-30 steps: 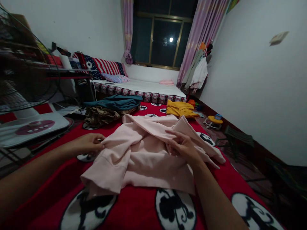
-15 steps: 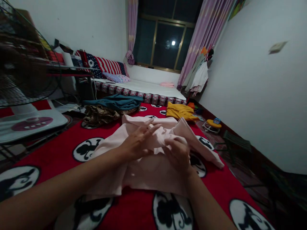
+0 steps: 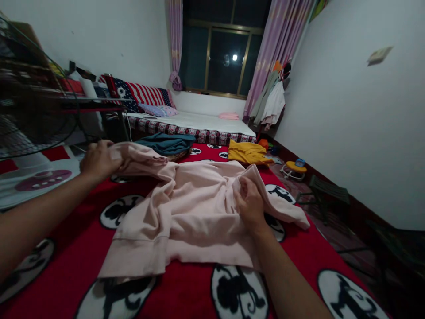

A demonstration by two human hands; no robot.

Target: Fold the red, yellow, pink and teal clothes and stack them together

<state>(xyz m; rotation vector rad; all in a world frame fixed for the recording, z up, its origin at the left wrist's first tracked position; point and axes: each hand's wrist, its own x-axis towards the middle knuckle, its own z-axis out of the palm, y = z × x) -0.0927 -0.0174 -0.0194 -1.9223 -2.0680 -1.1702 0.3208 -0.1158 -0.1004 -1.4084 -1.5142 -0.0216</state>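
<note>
A pale pink long-sleeved shirt [image 3: 202,190] lies spread on a red blanket [image 3: 186,292] with black-and-white round prints. Out to the left, my left hand [image 3: 99,159] is closed on one sleeve, lifting it off the blanket. My right hand [image 3: 249,201] is closed on the fabric near the shirt's right shoulder, its fingertips partly tucked behind a fold. The other sleeve stretches flat to the right, past my right hand. Creases run across the middle of the shirt.
Teal clothing [image 3: 169,142] and a yellow garment [image 3: 247,153] lie at the blanket's far end. A fan [image 3: 40,150] stands close on the left. To the right are a yellow stool [image 3: 295,169] and a dark folding stool [image 3: 327,192]. A bed [image 3: 199,120] is by the window.
My left hand has swung from the shirt's middle out to the far left, drawing a sleeve with it. The bunched middle has opened out. My right hand stays near the same shoulder.
</note>
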